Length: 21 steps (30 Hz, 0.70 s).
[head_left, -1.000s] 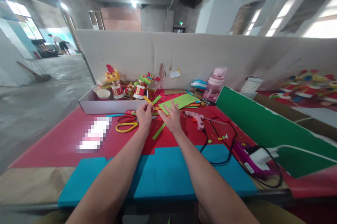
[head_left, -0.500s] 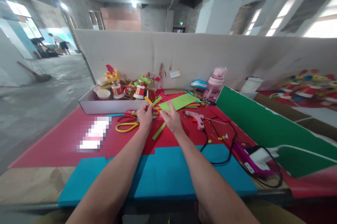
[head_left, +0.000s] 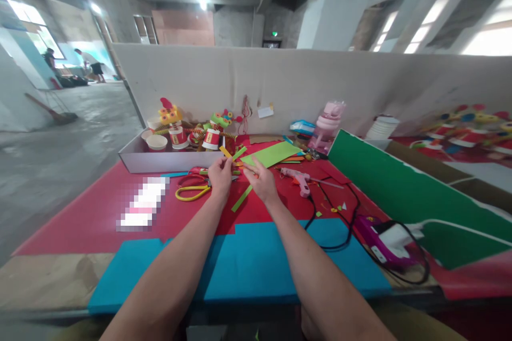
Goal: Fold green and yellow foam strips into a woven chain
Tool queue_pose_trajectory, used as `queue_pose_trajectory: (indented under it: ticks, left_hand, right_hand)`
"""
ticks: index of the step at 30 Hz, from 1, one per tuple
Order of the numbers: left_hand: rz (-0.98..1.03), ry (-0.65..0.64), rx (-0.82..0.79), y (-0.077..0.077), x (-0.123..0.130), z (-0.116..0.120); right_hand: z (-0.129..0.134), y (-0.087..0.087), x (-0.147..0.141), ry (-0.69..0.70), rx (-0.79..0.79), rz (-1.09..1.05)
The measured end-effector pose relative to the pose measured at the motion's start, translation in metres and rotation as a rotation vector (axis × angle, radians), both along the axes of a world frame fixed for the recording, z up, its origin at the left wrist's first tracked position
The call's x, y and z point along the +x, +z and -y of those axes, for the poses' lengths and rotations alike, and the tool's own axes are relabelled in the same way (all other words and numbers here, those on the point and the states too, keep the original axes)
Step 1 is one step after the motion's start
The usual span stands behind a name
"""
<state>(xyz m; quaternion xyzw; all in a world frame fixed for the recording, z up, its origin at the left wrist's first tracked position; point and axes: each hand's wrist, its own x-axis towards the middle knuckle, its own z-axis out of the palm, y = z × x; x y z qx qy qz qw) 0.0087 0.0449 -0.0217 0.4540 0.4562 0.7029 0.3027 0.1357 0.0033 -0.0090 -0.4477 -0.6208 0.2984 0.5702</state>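
Observation:
My left hand (head_left: 221, 176) is closed in a pinch on narrow paper strips; an orange strip (head_left: 225, 152) and a green strip (head_left: 239, 153) stick out beyond its fingertips. Close by on the right, my right hand (head_left: 260, 176) has its thumb and fingers drawn near each other beside the orange strip's end; whether it grips anything is too small to tell. A wide green paper sheet (head_left: 276, 154) lies just behind it. Another green strip (head_left: 242, 199) rests on the red surface between my wrists. Yellow-handled scissors (head_left: 193, 193) lie left of my left hand.
A pink glue gun (head_left: 298, 177) with a black cable lies to the right, near a purple power block (head_left: 384, 247). Behind stands a white box (head_left: 172, 162) holding paper cups and figures. A green panel (head_left: 400, 197) borders the right side. Blue sheets (head_left: 248, 266) cover the front edge.
My right hand's raised index finger has come down, and its fingers are now closer together near the strips. My left hand has hardly moved.

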Motion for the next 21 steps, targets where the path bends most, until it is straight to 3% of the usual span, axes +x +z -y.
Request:
queue_pose_trajectory:
  ticks: [5, 8, 11, 14, 18, 21]
  left_hand:
    - [0.150, -0.217, -0.019, 0.010, 0.008, 0.011]
    - [0.112, -0.341, -0.022, 0.010, 0.016, 0.017]
    - [0.020, -0.374, -0.025, 0.007, 0.020, 0.019]
    - [-0.153, -0.307, 0.017, 0.007, 0.021, 0.020]
    - [-0.596, -0.167, 0.149, 0.012, 0.018, 0.027]
    - [-0.848, -0.162, 0.153, 0.016, 0.018, 0.034]
  right_hand:
    - [-0.004, -0.001, -0.001, -0.005, -0.065, -0.170]
    - [-0.005, -0.002, -0.002, 0.018, -0.024, -0.197]
    - [-0.006, -0.004, -0.003, -0.002, -0.011, -0.254]
    - [-0.008, -0.004, 0.000, -0.110, 0.001, -0.326]
    - [-0.012, -0.001, 0.009, -0.284, -0.001, -0.485]
    - [-0.016, -0.001, 0.017, -0.324, -0.016, -0.556]
